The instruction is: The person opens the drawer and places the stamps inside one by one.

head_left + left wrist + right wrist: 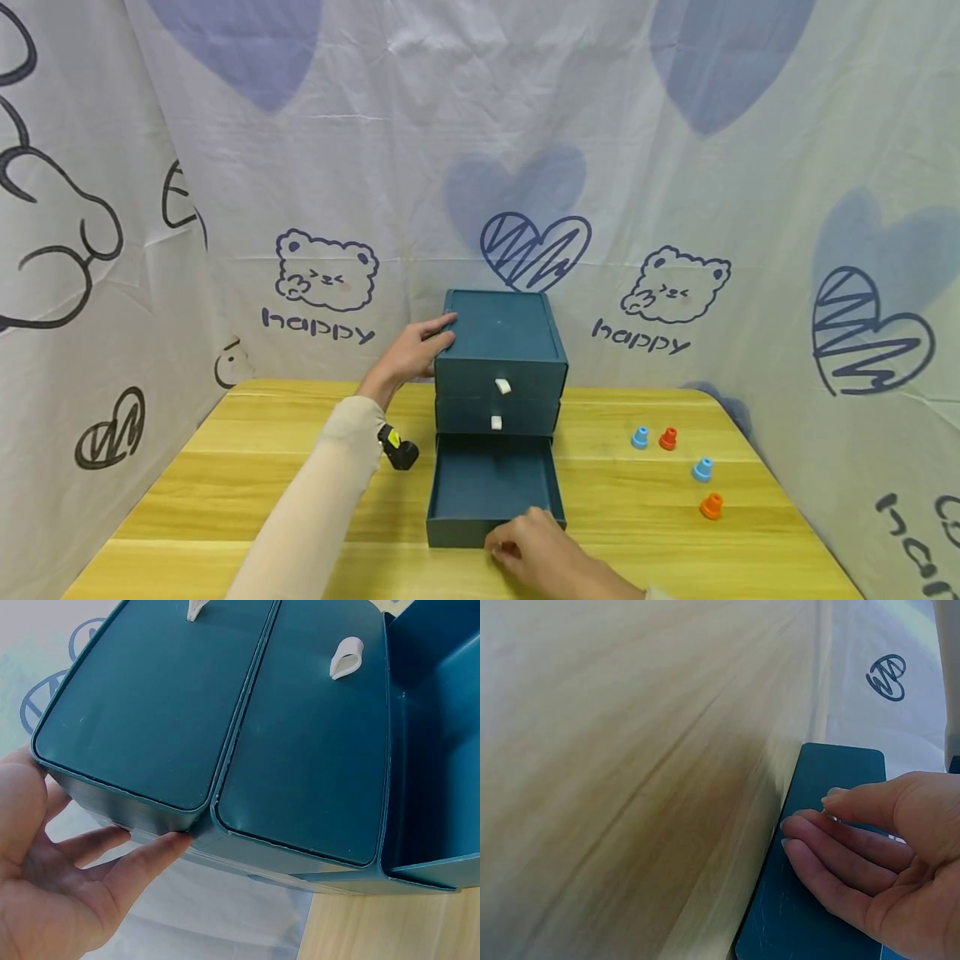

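I'm resting the left hand (412,350) on the upper left edge and side of a dark teal plastic three-drawer cabinet (498,325); its fingers are lying spread and fairly straight against the wall, gripping nothing. The cabinet is standing upright at the back of the yellow wood-grain worktop (637,542). Its two upper drawers are sitting closed, each carrying a small white looped pull, the top one (502,386) above the middle one (496,422). The bottom drawer (457,533) is sticking out toward me. I'm holding the right hand (536,546) at that drawer's front, thumb and forefinger narrowing to a pinch on a small pale pull (829,816), mostly hidden by the fingers. Well right of the cabinet, four small stepped plastic cones are standing apart: light blue (640,437), red (668,438), another light blue (702,469) and orange (712,506). A white heart-and-bear-printed curtain (450,100) is hanging behind everything.
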`<state>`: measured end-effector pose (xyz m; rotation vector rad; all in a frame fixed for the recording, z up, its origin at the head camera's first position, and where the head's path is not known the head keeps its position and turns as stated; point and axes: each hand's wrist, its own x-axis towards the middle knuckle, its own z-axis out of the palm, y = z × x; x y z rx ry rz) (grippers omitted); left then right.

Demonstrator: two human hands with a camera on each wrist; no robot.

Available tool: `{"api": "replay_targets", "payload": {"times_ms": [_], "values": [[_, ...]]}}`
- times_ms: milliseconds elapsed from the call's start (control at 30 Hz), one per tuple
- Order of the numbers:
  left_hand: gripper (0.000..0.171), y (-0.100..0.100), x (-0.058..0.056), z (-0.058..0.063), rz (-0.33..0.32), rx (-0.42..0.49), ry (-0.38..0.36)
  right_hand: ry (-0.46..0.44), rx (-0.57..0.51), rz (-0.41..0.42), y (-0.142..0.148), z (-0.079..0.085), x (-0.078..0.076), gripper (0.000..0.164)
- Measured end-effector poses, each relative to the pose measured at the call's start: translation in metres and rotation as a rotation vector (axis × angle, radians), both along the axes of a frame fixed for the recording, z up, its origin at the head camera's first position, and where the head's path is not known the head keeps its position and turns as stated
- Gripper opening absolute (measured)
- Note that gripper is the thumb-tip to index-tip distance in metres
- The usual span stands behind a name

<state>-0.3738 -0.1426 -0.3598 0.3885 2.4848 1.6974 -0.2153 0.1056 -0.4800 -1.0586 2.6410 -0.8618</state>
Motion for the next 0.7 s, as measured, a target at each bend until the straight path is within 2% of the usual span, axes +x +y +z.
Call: {"api": "replay_targets", "payload": {"times_ms": [167,500,600,700], "values": [[0.054,0.0,-0.001,0.0,0.003,-0.003,0.003,0.0,-0.004,0.014,0.002,0.0,0.004,0.014],[0.055,-0.001,-0.002,-0.001,0.001,0.0,0.006,-0.058,0.011,0.012,0.002,0.003,0.006,0.016],[0.055,-0.001,-0.002,-0.002,0.002,0.002,-0.001,-0.053,0.043,0.009,0.003,0.009,0.008,0.019],[0.054,-0.001,-0.003,-0.002,0.003,0.003,-0.011,-0.035,0.08,0.005,0.005,0.022,0.01,0.025]]}}
